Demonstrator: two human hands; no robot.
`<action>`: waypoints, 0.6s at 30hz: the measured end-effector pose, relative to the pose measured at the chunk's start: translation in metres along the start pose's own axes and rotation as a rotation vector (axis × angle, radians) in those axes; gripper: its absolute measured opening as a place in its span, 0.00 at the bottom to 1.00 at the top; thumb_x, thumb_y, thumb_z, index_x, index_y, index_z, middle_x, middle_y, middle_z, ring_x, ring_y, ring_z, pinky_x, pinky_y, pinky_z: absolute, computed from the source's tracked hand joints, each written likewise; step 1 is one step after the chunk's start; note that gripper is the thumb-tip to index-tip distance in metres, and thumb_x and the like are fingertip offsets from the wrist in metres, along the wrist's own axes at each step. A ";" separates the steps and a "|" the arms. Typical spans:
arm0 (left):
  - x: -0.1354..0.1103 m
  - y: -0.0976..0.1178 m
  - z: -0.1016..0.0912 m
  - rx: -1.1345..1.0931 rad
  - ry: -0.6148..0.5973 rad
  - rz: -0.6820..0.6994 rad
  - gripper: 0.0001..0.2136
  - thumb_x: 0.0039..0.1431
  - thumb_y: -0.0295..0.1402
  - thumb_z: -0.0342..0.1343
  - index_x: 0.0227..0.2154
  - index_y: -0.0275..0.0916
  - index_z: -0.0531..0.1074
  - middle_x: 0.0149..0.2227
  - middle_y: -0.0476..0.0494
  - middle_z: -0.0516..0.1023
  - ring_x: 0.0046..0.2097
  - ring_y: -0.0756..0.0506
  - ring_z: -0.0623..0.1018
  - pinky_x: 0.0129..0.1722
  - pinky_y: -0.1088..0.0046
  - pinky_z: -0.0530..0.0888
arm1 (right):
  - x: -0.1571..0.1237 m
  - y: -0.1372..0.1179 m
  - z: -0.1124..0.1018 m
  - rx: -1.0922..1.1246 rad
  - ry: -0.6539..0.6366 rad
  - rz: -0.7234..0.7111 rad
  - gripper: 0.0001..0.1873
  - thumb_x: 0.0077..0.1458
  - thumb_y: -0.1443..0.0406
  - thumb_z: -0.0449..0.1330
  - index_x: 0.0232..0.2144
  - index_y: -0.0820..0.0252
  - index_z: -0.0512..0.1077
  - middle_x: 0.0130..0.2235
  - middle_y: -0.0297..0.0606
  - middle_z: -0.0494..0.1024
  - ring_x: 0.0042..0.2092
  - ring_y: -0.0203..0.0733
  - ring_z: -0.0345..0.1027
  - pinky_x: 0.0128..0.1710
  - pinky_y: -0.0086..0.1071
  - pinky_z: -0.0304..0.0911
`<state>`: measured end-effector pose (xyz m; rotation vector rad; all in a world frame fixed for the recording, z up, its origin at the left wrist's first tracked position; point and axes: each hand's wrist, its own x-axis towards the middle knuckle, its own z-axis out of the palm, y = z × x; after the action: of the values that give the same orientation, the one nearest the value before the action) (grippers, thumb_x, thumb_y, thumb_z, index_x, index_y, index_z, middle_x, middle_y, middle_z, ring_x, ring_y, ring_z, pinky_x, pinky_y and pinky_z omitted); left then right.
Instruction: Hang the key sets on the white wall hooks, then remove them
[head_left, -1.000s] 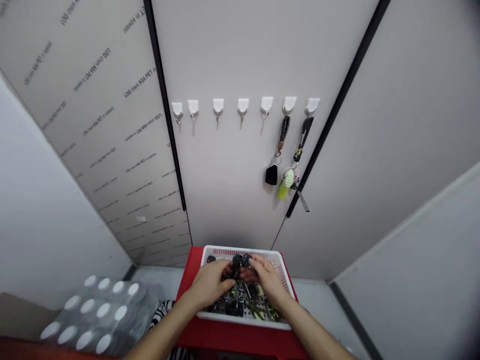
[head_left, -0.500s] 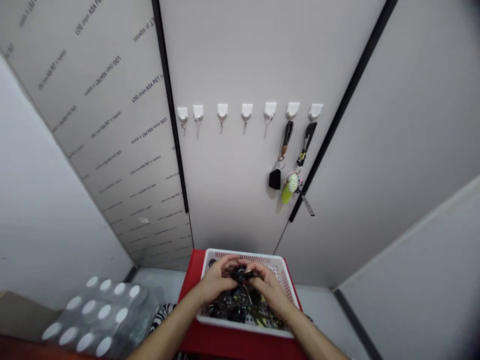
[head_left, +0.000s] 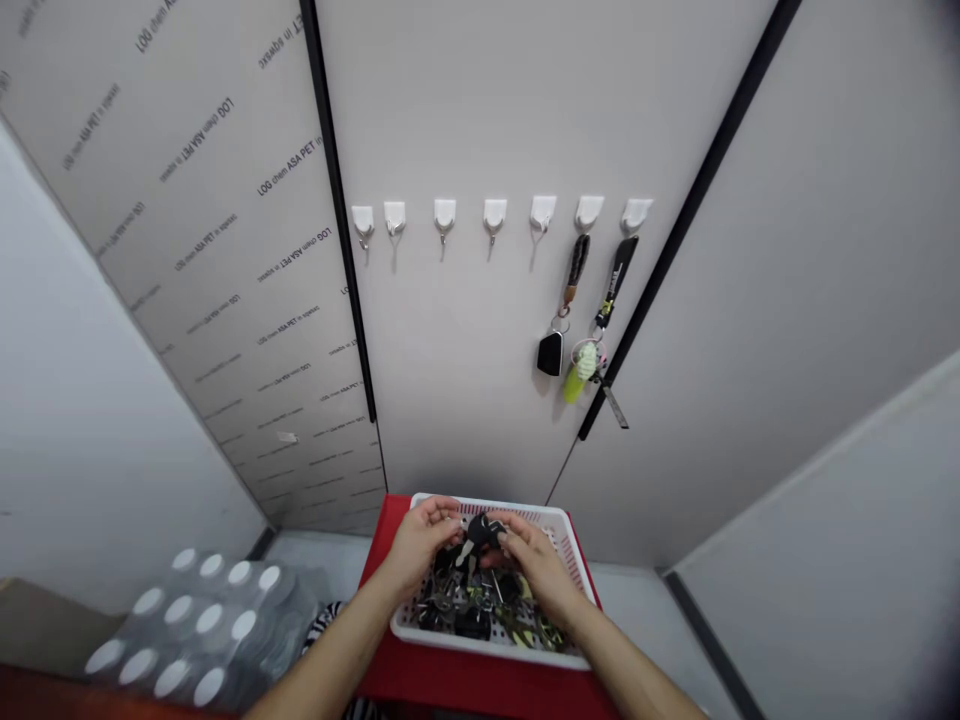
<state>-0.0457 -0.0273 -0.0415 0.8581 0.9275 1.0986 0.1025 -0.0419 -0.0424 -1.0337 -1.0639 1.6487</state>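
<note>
A white perforated basket [head_left: 564,540] full of several keys and key rings rests on a red stool [head_left: 465,682] below me. Over it, my left hand [head_left: 418,548] and my right hand [head_left: 534,566] both pinch a black key bunch [head_left: 480,530], lifted a little above the pile. On the wall above runs a row of several white hooks [head_left: 444,213]. The two rightmost hooks carry key rings: one with a black fob [head_left: 550,353], one with a green charm [head_left: 579,371]. The other hooks are bare.
A shrink-wrapped pack of white-capped bottles [head_left: 196,628] lies on the floor at lower left. A zebra-striped cloth [head_left: 328,616] shows beside the stool. Black vertical strips [head_left: 341,230] divide the wall panels.
Both hands have drawn the black key bunch up out of the pile in the basket and raised it slightly toward the far rim.
</note>
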 end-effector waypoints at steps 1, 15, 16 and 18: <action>0.001 0.000 0.000 -0.006 -0.004 -0.008 0.12 0.34 0.29 0.55 0.26 0.34 0.63 0.22 0.52 0.65 0.23 0.56 0.65 0.24 0.80 0.61 | 0.000 0.001 -0.001 0.020 -0.016 0.018 0.08 0.38 0.65 0.53 0.28 0.58 0.62 0.25 0.29 0.68 0.22 0.32 0.64 0.27 0.29 0.56; 0.007 -0.013 0.002 0.461 0.083 0.146 0.06 0.41 0.28 0.46 0.25 0.34 0.64 0.24 0.49 0.67 0.29 0.52 0.67 0.32 0.76 0.63 | 0.004 0.001 -0.018 0.005 0.390 -0.200 0.04 0.37 0.67 0.52 0.22 0.59 0.62 0.21 0.28 0.64 0.24 0.32 0.57 0.22 0.25 0.54; 0.007 -0.014 0.001 0.541 0.079 0.169 0.06 0.41 0.27 0.46 0.25 0.34 0.65 0.25 0.48 0.68 0.30 0.51 0.67 0.32 0.75 0.63 | 0.005 0.001 -0.021 -0.078 0.445 -0.244 0.03 0.37 0.66 0.51 0.21 0.59 0.61 0.21 0.29 0.63 0.24 0.32 0.56 0.23 0.26 0.54; 0.007 -0.016 0.000 0.715 0.052 0.200 0.08 0.41 0.25 0.45 0.27 0.34 0.65 0.28 0.47 0.68 0.32 0.50 0.66 0.34 0.74 0.63 | 0.004 0.001 -0.024 -0.289 0.506 -0.307 0.04 0.39 0.65 0.50 0.19 0.60 0.62 0.20 0.30 0.63 0.24 0.33 0.56 0.25 0.27 0.53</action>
<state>-0.0387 -0.0240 -0.0572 1.5360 1.3285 0.9606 0.1232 -0.0333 -0.0509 -1.3117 -1.0633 0.9348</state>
